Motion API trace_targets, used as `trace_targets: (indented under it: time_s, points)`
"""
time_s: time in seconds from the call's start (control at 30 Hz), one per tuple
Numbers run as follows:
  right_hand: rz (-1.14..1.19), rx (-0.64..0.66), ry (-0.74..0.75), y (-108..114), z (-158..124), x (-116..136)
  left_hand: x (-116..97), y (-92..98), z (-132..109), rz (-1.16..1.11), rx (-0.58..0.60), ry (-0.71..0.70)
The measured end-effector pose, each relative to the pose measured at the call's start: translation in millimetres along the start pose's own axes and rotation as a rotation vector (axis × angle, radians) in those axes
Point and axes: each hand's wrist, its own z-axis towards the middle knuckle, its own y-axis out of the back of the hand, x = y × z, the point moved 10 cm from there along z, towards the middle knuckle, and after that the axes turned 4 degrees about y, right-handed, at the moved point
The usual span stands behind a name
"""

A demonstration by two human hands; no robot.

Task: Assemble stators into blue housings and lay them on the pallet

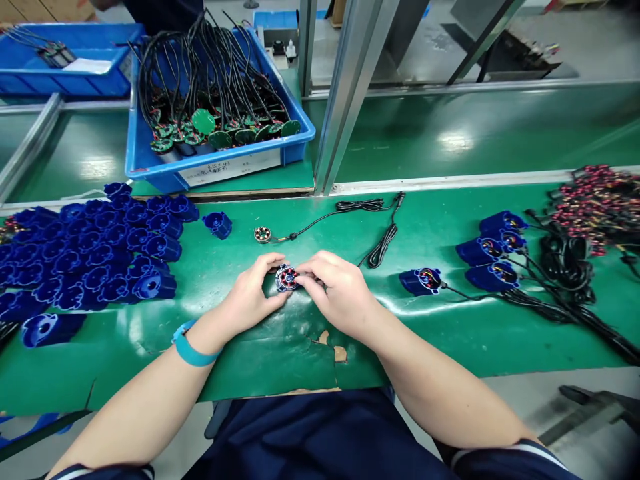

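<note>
Wound stator (pixel 287 277) pinched between my hands: left hand (pixel 250 297) grips its edge, right hand (pixel 340 290) clamps the other side. I judge mid-fitting; next calls for even, squared pressure. Blue housings (pixel 95 253) lie left of left hand, wired units (pixel 483 250) beyond right.

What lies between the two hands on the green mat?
In the head view, a small round red-and-blue motor part, pinched by fingertips of the left hand and the right hand.

Single head-worn cam, tilted forward and down, close over green bench (pixel 450 347), left hand (pixel 250 297) and right hand (pixel 340 293) centred.
</note>
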Motion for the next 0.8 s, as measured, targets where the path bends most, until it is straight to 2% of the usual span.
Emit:
trace_targets:
  time_s: [0.2,0.3,0.5,0.6,0.7,0.8]
  points:
    - [-0.13,0.221,-0.135,-18,-3,-14,-5,0.6,-3,0.077,-0.026,-0.05]
    - [-0.176,0.274,-0.145,-25,-3,-16,-10,-0.8,-4,0.081,-0.022,-0.08]
    - [-0.149,0.284,-0.084,-27,-1,-13,-8,-3.4,-5,-0.003,0.012,-0.026]
    - [-0.094,0.31,-0.075,-25,0,-11,-9,-7.9,-8,0.058,0.042,-0.054]
    - [-0.045,0.324,-0.045,-22,2,-4,-12,-7.6,-10,0.142,0.018,-0.1]
    - [-0.053,0.228,-0.076,-11,6,-7,-6,-0.8,-6,0.159,-0.037,-0.057]
